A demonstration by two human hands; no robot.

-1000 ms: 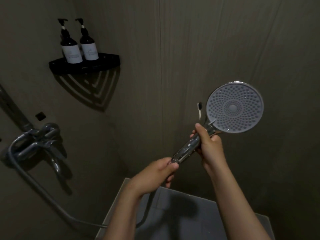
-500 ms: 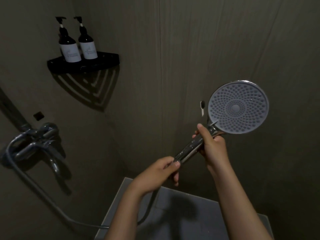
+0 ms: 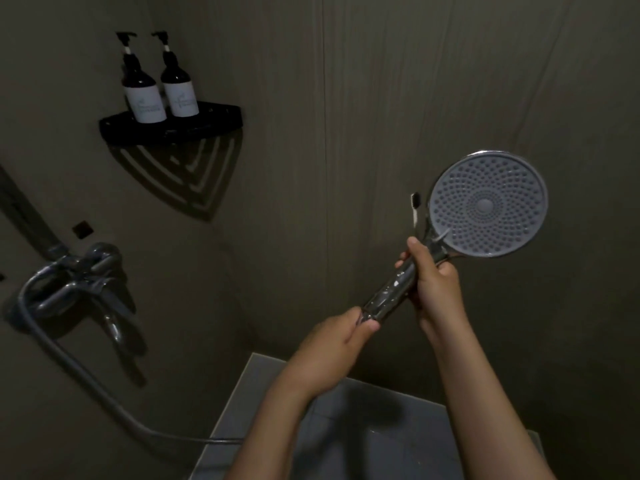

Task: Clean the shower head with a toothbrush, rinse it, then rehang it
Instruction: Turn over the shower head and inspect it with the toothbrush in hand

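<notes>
The round chrome shower head (image 3: 488, 204) is held up at the right with its grey nozzle face turned toward me. My right hand (image 3: 434, 289) grips the upper handle just below the head. A toothbrush (image 3: 415, 207) with dark bristles sticks up from that hand, just left of the head's rim and not on the nozzle face. My left hand (image 3: 334, 351) grips the lower end of the handle, where the hose (image 3: 86, 375) joins. The hose loops down and left to the mixer tap (image 3: 74, 282).
A black corner shelf (image 3: 173, 128) at the upper left carries two dark pump bottles (image 3: 143, 95). A riser bar (image 3: 24, 209) runs up the left wall above the tap. The grey tiled floor (image 3: 346, 427) lies below my arms. Dark walls close in all round.
The shower head has drifted slightly right with both hands still gripping its handle. The toothbrush stays beside the rim.
</notes>
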